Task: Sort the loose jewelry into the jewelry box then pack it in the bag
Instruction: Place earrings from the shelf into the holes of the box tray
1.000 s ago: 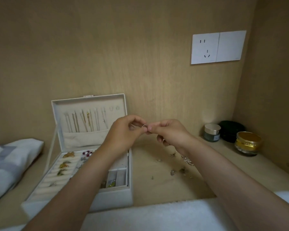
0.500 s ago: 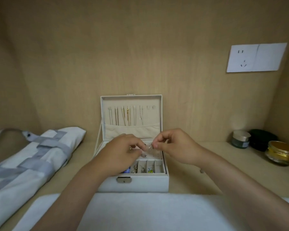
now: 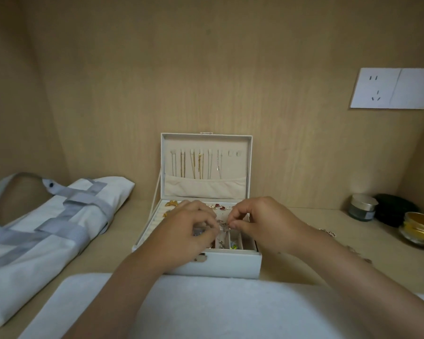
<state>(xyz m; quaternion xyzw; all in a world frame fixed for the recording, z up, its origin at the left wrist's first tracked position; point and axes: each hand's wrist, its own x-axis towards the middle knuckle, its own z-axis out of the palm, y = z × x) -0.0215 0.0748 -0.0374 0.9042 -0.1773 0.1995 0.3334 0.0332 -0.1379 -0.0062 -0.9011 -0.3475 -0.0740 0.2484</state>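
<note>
Shelf (image 3: 118, 245): pale wood alcove.
Bag (image 3: 47, 241): left, lying flat.
Left hand (image 3: 186, 231): fingers curled, pinching silver piece (image 3: 222, 225) over near compartments.
Jewelry box (image 3: 230, 265): centre, lid up.
Right hand (image 3: 262, 223): pinching same piece.
Jars (image 3: 419, 231): far right.

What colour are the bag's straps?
Grey straps on a white bag; clearest in the head view.

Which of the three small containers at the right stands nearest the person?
The glass jar with the gold lid; the silver-lidded grey jar and the flat black case stand behind it.
</note>
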